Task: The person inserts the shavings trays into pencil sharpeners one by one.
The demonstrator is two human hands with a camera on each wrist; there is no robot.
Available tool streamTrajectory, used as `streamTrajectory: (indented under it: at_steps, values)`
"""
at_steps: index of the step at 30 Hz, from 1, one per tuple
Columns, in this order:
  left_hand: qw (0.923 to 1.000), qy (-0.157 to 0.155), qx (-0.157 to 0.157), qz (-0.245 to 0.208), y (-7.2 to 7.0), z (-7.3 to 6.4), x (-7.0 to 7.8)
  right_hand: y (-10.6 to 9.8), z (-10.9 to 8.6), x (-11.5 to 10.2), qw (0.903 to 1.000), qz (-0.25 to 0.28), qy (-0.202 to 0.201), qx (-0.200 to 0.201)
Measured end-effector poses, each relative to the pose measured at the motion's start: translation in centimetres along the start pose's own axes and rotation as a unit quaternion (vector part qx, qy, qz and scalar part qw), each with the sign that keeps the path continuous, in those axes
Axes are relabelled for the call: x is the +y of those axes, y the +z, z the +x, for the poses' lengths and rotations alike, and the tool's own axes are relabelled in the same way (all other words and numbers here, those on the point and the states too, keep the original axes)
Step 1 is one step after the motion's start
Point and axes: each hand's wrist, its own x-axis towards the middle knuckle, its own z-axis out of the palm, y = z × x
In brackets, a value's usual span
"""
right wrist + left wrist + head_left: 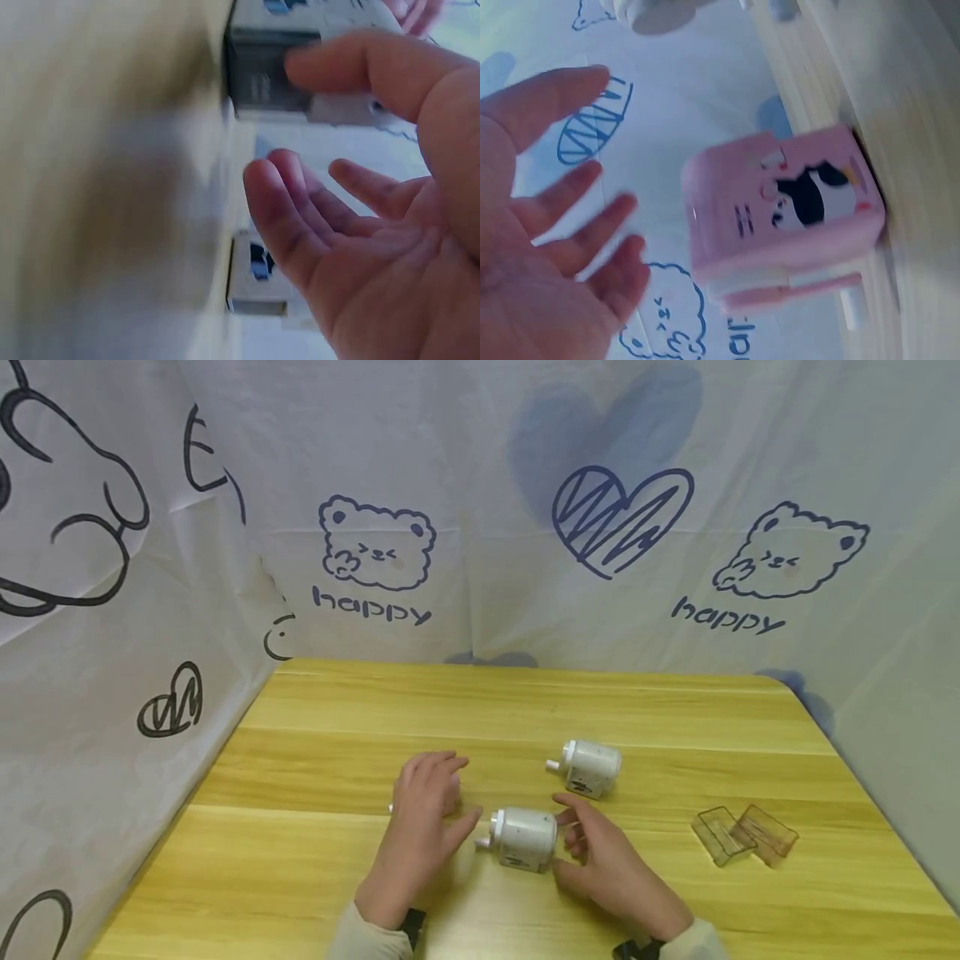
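A white crank pencil sharpener (531,835) stands between my two hands, its crank toward the left. My right hand (603,860) is at its right end with fingers loosely bent; the right wrist view has the thumb over the dark shavings drawer (259,82). My left hand (422,802) is spread beside the crank, apart from it. Beyond the left palm stands a pink pencil sharpener (780,206) with a cow-like picture, mostly hidden by the hand in the head view. Farther back stands a second white sharpener (596,766), crank also leftward.
Two see-through trays, one greyish (718,837) and one reddish-brown (776,837), lie overlapping on the right of the wooden table (337,710). A white cloth (480,568) with bear and heart drawings hangs behind and at the left.
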Motion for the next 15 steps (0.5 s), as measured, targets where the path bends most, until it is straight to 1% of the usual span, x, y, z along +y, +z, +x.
streamTrajectory:
  at_steps: [1,2,4,6,8,10,12,15]
  values:
    - [0.9999,-0.01,0.006,0.003,-0.1,0.0,-0.3,-0.3,0.0,0.0,0.9998,-0.009,0.005,0.016]
    - [0.9996,-0.026,0.006,0.007,-0.2,0.0,-0.6,-0.7,0.0,0.1,0.9991,-0.02,0.012,0.035]
    - [0.9977,-0.065,-0.007,0.014,-0.5,-0.1,-1.1,-1.5,0.0,0.3,0.9948,-0.046,0.037,0.083]
    - [0.9945,-0.1,-0.021,0.022,-0.8,-0.1,-1.6,-2.5,0.0,0.6,0.9863,-0.071,0.07,0.132]
    - [0.9915,-0.122,-0.03,0.036,-1.0,-0.2,-2.0,-3.5,-0.2,0.8,0.9762,-0.082,0.112,0.166]
    - [0.9892,-0.135,-0.037,0.043,-1.3,-0.2,-2.1,-4.6,-0.5,1.2,0.9677,-0.089,0.152,0.18]
    - [0.9871,-0.149,-0.043,0.039,-1.4,-0.2,-2.1,-5.5,-0.8,1.7,0.9621,-0.092,0.188,0.175]
    - [0.9844,-0.166,-0.05,0.027,-1.5,-0.2,-1.9,-6.7,-1.1,2.6,0.952,-0.12,0.23,0.163]
